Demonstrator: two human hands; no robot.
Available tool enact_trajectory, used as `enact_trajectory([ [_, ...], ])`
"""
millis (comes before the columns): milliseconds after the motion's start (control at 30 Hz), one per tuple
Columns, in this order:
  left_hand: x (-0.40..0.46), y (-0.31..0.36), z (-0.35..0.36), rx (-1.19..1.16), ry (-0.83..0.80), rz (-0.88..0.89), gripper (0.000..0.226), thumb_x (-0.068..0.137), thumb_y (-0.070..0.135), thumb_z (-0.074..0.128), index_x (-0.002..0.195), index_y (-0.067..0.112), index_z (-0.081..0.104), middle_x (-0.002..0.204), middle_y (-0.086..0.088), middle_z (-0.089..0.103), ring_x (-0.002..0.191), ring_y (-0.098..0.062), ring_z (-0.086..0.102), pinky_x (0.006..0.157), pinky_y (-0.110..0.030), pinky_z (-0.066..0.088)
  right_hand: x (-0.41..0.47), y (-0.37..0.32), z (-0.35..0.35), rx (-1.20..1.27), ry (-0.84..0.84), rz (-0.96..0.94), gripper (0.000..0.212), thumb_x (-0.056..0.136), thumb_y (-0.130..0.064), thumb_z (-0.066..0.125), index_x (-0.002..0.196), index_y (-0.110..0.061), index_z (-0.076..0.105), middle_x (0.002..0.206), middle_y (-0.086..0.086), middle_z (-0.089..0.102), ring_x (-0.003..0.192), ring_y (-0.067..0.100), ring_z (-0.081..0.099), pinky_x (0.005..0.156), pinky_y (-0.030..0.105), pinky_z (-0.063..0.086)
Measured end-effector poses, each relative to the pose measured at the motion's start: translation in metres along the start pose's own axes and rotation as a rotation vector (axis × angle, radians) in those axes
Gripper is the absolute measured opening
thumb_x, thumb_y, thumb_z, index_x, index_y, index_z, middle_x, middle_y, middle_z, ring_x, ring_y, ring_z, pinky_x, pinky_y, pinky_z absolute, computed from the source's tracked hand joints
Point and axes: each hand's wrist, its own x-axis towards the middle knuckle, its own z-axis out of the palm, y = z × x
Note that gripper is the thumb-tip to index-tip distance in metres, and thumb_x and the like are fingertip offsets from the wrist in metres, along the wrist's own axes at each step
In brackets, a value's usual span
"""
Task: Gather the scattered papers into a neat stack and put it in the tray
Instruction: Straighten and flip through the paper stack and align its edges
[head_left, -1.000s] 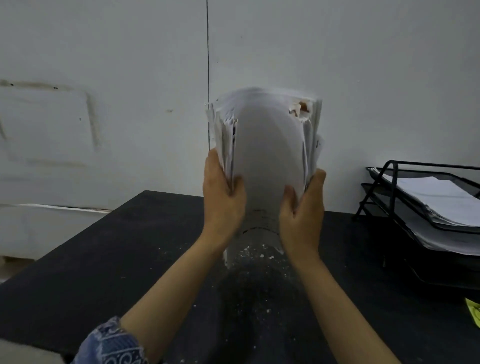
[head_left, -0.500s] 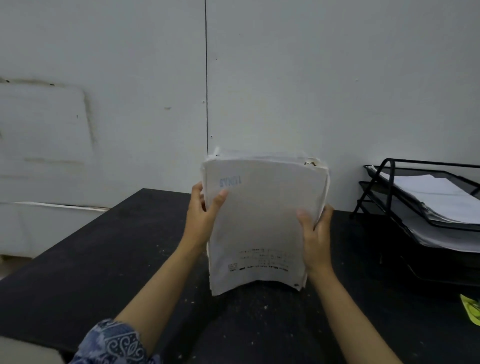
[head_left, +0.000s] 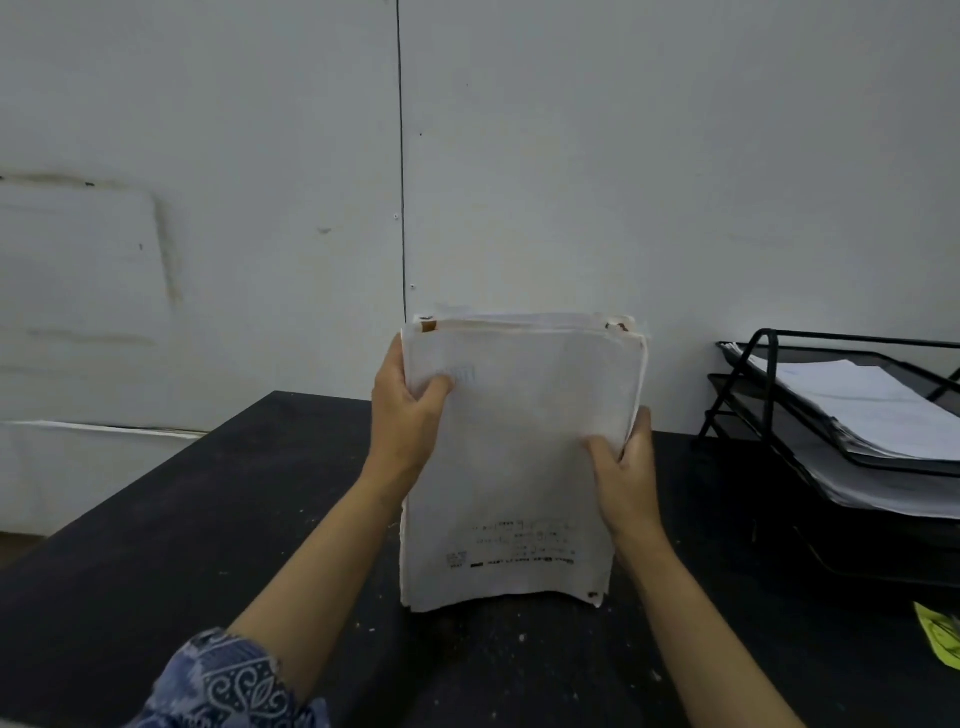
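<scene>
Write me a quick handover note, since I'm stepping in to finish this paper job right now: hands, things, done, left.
Left hand grips the paper stack's left edge; right hand grips its right edge.
The stack stands upright, its bottom edge on the black table.
The tray, at the right, already holds other sheets.
Done: papers gathered into one stack.
Left: square the uneven edges, then lay the stack in the tray.

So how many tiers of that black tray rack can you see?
2. The upper tier holds white sheets; the lower tier sits just beneath it, also loaded with paper. The rack runs off the right edge, and the dark area below may hide another tier.
</scene>
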Motion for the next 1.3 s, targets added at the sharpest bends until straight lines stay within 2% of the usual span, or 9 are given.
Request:
enact_trajectory([
  [133,-0.005,-0.004,-0.004,-0.018,-0.045,-0.024,0.032,0.080,0.033,0.063,0.108,0.038,0.047,0.102,0.005,0.059,0.082,-0.001,0.065,0.062,-0.018,0.054,-0.001,0.001,-0.006,0.053,-0.037,0.047,0.036,0.084,-0.019,0.058,0.114,-0.028,0.041,0.105,-0.002,0.055,0.087,0.015,0.061,0.056,0.019,0.053],
  [233,-0.023,-0.028,-0.014,-0.009,-0.112,-0.165,0.050,0.070,0.052,0.064,0.112,0.036,0.044,0.107,0.007,0.060,0.089,-0.005,0.067,0.064,-0.023,0.056,-0.012,0.016,-0.013,0.116,-0.081,0.198,0.037,0.079,-0.024,0.055,0.113,-0.027,0.043,0.112,0.006,0.057,0.092,0.022,0.061,0.061,0.027,0.054],
  [333,-0.052,-0.056,-0.012,0.051,-0.151,-0.275,0.051,0.082,0.033,0.065,0.126,0.035,0.039,0.117,0.012,0.057,0.103,-0.008,0.062,0.079,-0.032,0.055,-0.032,0.036,-0.011,0.044,-0.121,0.241,0.036,0.091,-0.007,0.049,0.107,-0.038,0.048,0.110,0.006,0.062,0.094,0.020,0.064,0.071,0.031,0.056],
  [433,-0.061,-0.062,-0.004,0.145,-0.078,-0.248,0.050,0.092,0.007,0.055,0.125,0.041,0.041,0.113,0.023,0.056,0.100,0.007,0.058,0.080,-0.020,0.050,-0.038,0.038,-0.007,-0.034,-0.075,0.176,0.045,0.091,0.002,0.043,0.107,-0.040,0.048,0.103,-0.002,0.064,0.086,0.006,0.064,0.070,0.021,0.055],
  [533,-0.058,-0.061,-0.004,0.168,-0.072,-0.236,0.036,0.093,0.016,0.058,0.112,0.044,0.046,0.109,0.020,0.059,0.098,0.000,0.061,0.073,-0.021,0.054,-0.030,0.036,-0.013,-0.034,-0.034,0.147,0.035,0.090,0.003,0.045,0.108,-0.028,0.046,0.100,-0.002,0.060,0.081,-0.001,0.062,0.063,0.016,0.051],
  [633,-0.073,-0.071,-0.005,0.128,-0.120,-0.314,0.030,0.094,0.029,0.057,0.120,0.037,0.043,0.113,0.014,0.059,0.101,-0.009,0.062,0.080,-0.035,0.056,-0.036,0.048,-0.022,-0.006,-0.057,0.239,0.036,0.092,-0.001,0.047,0.114,-0.029,0.043,0.104,-0.001,0.060,0.092,0.013,0.062,0.066,0.022,0.052],
  [833,-0.097,-0.080,0.002,0.246,-0.173,-0.308,0.037,0.094,0.030,0.056,0.125,0.044,0.042,0.109,0.031,0.057,0.098,0.012,0.060,0.070,-0.006,0.049,-0.058,0.067,-0.039,-0.144,-0.090,0.266,0.027,0.094,-0.003,0.051,0.110,-0.024,0.048,0.103,-0.004,0.064,0.093,0.011,0.064,0.065,0.015,0.052],
  [1033,-0.099,-0.061,0.031,0.201,-0.399,-0.458,0.044,0.097,0.019,0.052,0.139,0.023,0.042,0.130,0.004,0.057,0.115,-0.017,0.057,0.099,-0.041,0.048,-0.063,0.049,-0.102,-0.304,-0.128,0.321,0.030,0.089,-0.010,0.061,0.113,-0.024,0.050,0.106,-0.008,0.064,0.093,0.008,0.063,0.066,0.019,0.048],
  [1300,-0.150,-0.042,0.117,-0.139,-0.709,-0.781,0.047,0.094,0.007,0.053,0.137,0.021,0.039,0.134,-0.004,0.056,0.119,-0.026,0.057,0.104,-0.049,0.043,-0.107,0.017,-0.239,-0.178,-0.033,0.527,0.031,0.090,-0.011,0.065,0.117,-0.024,0.057,0.106,0.002,0.072,0.088,0.020,0.072,0.060,0.025,0.055],
])
